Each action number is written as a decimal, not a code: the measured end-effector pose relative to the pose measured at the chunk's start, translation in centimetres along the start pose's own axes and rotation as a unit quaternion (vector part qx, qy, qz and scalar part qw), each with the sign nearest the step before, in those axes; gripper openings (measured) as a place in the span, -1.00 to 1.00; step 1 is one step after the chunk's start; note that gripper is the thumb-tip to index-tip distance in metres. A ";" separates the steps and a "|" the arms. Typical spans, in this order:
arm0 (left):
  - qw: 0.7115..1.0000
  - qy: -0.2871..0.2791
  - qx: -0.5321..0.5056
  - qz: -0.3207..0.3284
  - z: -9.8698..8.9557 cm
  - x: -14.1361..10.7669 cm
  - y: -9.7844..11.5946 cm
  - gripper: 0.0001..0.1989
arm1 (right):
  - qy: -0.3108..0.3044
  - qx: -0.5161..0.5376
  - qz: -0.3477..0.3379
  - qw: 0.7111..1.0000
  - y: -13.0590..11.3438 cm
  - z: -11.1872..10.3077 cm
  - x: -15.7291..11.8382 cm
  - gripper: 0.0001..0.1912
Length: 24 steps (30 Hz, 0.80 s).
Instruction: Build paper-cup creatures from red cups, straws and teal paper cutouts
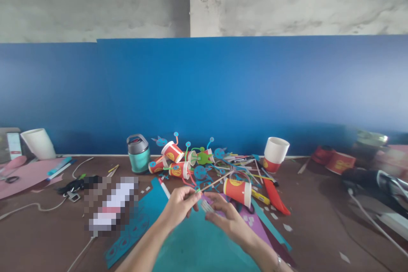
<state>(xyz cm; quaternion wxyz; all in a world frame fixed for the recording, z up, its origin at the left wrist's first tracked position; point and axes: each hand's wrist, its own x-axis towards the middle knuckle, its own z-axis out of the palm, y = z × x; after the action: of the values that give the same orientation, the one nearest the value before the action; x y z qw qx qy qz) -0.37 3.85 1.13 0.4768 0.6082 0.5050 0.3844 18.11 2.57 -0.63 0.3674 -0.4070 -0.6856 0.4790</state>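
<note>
Near the middle of the table, my left hand [182, 205] pinches the end of a thin wooden stick [216, 181], where a small green bit shows at the fingertips. The stick slants up to the right. My right hand [225, 214] is just beside it, its thumb and fingers around a small whitish, clear piece [207, 206] too blurred to name. Below both hands lies a teal sheet [197, 246]. A red and white paper cup [237, 192] lies on its side just beyond my right hand.
Decorated cups [179, 170] are heaped behind the hands, beside a teal flask [139, 155]. At right are a standing cup [276, 154], a yellow cutter [260, 197] and a red pouch [276, 197]. Purple paper [259, 225] and cables lie around.
</note>
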 end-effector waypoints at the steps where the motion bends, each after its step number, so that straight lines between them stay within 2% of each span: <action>1: 1.000 0.006 0.020 0.014 -0.1 0.0 -0.1 -0.58 | 0.006 -0.014 -0.003 1.000 0.2 0.1 0.0 -0.72; 3: 0.996 0.025 0.073 0.050 -0.2 0.1 -0.3 -0.62 | 0.041 -0.049 -0.022 0.998 0.4 -0.1 0.2 -0.79; 5: 0.988 0.043 0.130 0.072 -0.4 0.3 -0.7 -0.63 | 0.127 -0.113 -0.066 0.983 0.5 -0.8 0.3 -0.78; 6: 0.985 0.049 0.148 0.076 -0.4 0.4 -0.8 -0.64 | 0.188 -0.158 -0.090 0.965 0.5 -1.4 0.4 -0.77; 8: 0.984 0.051 0.155 0.066 -0.5 0.5 -1.1 -0.68 | 0.307 -0.275 -0.126 0.902 0.5 -2.8 0.5 -0.78; 10: 0.985 0.055 0.150 0.062 -0.5 0.5 -1.2 -0.70 | 0.384 -0.382 -0.066 0.838 0.6 -4.4 0.6 -0.69; 12: 0.983 0.059 0.161 0.066 -0.5 0.5 -1.2 -0.70 | 0.392 -0.437 0.007 0.809 1.0 -5.7 0.7 -0.57; 13: 0.981 0.059 0.173 0.071 -0.5 0.4 -1.2 -0.69 | 0.384 -0.440 0.027 0.811 1.4 -6.2 0.8 -0.54; 15: 0.979 0.052 0.183 0.079 -0.4 0.4 -1.3 -0.66 | 0.366 -0.402 0.026 0.839 2.3 -6.5 1.1 -0.56; 17: 0.979 0.042 0.180 0.085 -0.3 0.3 -1.3 -0.67 | 0.346 -0.338 -0.018 0.875 3.3 -6.2 1.6 -0.62; 19: 0.979 0.034 0.179 0.091 -0.2 0.2 -1.2 -0.69 | 0.295 -0.279 -0.083 0.910 4.0 -5.7 2.1 -0.66; 21: 0.977 0.029 0.189 0.095 0.0 0.1 -1.1 -0.70 | 0.233 -0.255 -0.115 0.931 4.3 -5.5 2.4 -0.64; 22: 0.976 0.029 0.196 0.096 0.1 0.0 -1.0 -0.70 | 0.216 -0.271 -0.097 0.933 4.4 -5.6 2.5 -0.62; 24: 0.973 0.034 0.208 0.096 0.2 0.0 -1.0 -0.71 | 0.215 -0.337 -0.011 0.917 4.4 -6.3 2.4 -0.60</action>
<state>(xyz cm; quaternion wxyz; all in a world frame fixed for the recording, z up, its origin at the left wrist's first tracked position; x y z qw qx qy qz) -0.44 3.83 0.13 0.2833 0.7264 0.5292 0.3347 23.69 7.94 -2.83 0.3527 -0.5922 -0.7151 0.1163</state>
